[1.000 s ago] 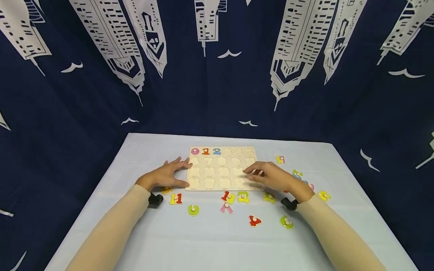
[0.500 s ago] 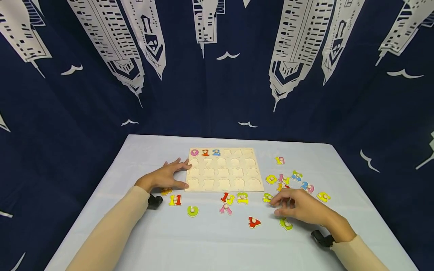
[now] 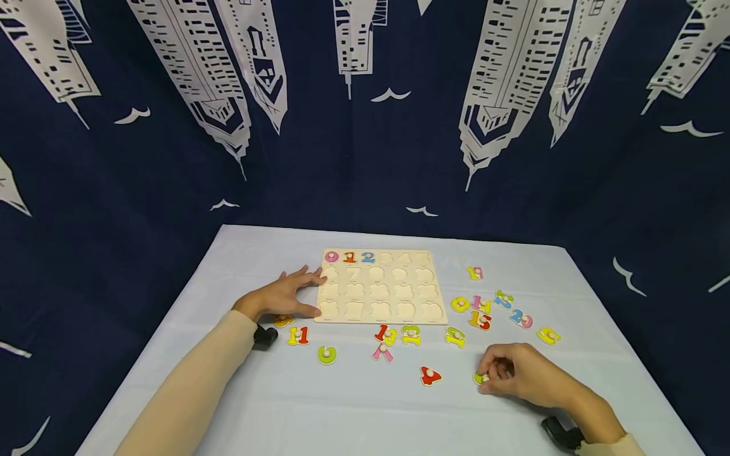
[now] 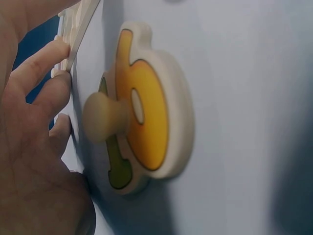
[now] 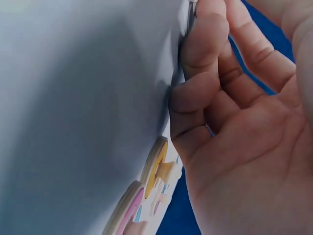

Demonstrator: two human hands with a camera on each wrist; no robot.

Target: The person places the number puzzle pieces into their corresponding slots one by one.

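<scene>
The wooden number puzzle board (image 3: 362,310) lies in the head view with pink 0, red 1 and blue 2 pieces in its top row. My left hand (image 3: 285,294) rests at its left edge, thumb and fingers spread. My right hand (image 3: 525,373) pinches a green number 3 puzzle piece (image 3: 478,379) low over the table, mostly covered by the fingers. In the right wrist view the right hand (image 5: 244,137) has its fingertips together at the top edge. A yellow and green knobbed number piece (image 4: 151,122) lies beside the left hand (image 4: 39,132) in the left wrist view.
Several number pieces lie about the white table (image 3: 342,418): a red 4 (image 3: 430,376), a green round piece (image 3: 327,355), a pink piece (image 3: 383,353) and an 11 (image 3: 298,335). More sit right of the board, including a 15 (image 3: 480,320). A dark printed curtain (image 3: 353,158) hangs behind.
My right hand has moved from over the board's right side down to the near right and now pinches the green piece there. The left hand stays at the board's edge.
</scene>
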